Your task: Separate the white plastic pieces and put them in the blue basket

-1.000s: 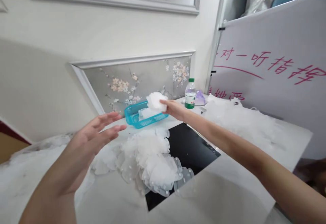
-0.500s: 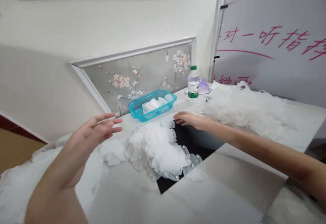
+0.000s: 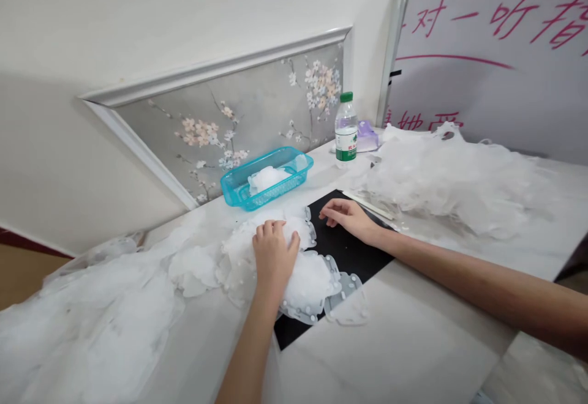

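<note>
Since the earlier frame, L hand (image 3: 274,256) has dropped from mid-air onto the pile & R hand (image 3: 349,217) has slid fwd onto the panel.

L hand sits on a heap of sheer white scalloped fabric pieces w/ small pearl-like dots along their edges (image 3: 294,269), at approx 12 o'clock from L forearm. Its fingers (image 3: 271,229) are pressed together, slightly curled, pushing into the heap; can't tell if they pinch anything underneath. The heap lies across the edge of a flat black glossy panel (image 3: 353,251).

R hand is at 3 o'clock from L hand, resting on that panel, just beside the heap, holding nothing. Its fingers (image 3: 333,208) are loosely together, lightly curved, no pinch.

A teal plastic mesh-sided basket (image 3: 239,197) is at 11 o'clock from L hand, w/ a white fabric wad (image 3: 266,179) inside. At 1 o'clock from L hand stands a clear plastic water bottle w/ green label (image 3: 345,131). A larger sheer white fabric mass (image 3: 450,183) is at 2 o'clock from R hand; another (image 3: 92,324) spreads at 9 o'clock from L hand, over a white marble-look counter (image 3: 390,324).
</note>
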{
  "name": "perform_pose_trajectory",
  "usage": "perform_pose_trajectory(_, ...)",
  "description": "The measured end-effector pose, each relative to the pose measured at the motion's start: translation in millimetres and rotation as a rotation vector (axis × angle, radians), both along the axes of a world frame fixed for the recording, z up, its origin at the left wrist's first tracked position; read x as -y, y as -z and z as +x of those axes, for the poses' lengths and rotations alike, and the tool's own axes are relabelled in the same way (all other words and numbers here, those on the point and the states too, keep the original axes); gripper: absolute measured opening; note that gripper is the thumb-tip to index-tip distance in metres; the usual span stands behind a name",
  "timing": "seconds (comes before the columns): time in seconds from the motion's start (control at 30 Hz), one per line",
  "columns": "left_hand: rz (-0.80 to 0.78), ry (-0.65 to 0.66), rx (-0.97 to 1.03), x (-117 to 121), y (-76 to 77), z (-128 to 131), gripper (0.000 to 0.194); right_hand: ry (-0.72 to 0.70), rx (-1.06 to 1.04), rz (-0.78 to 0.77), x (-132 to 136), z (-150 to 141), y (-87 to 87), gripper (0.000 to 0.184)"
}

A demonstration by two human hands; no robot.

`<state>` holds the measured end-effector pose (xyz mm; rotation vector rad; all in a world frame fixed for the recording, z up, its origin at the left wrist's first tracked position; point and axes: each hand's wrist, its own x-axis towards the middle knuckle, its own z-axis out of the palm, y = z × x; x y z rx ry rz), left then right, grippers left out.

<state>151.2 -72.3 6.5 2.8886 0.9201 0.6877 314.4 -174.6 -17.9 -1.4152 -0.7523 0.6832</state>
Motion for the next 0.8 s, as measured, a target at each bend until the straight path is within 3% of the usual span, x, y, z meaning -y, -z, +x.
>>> perform_pose_trajectory(0.13, -0.118, 0.084, 0.188, -11, -1.6, -5, 0.012, 0.022, 0.152, 0.01, 3, -9, 2.4, 0.025)
perform_pose_trajectory(0.23, -0.333, 0.187, 0.375, -9, -5.6, -5, 0.011, -0.003, 0.218, 0.007, 6, -18, 1.1, 0.024)
perform_pose_trajectory(0.5, -1.33, 0.21, 0.781, 1, -16.7, 4, 0.025, -0.244, 0.239, 0.002, 15, -36, -8.1, 0.026)
perform_pose_trajectory(0.63, -1.675, 0.249, 0.764, -5, -17.7, 3, 0.029, -0.325, 0.011, 0.025, 16, -40, -8.5, 0.029)
perform_pose_trajectory(0.8, -1.767, 0.259, 0.641, -14, -13.5, -1, 0.034, -0.221, -0.064, 0.026, 16, -38, -10.3, 0.033)
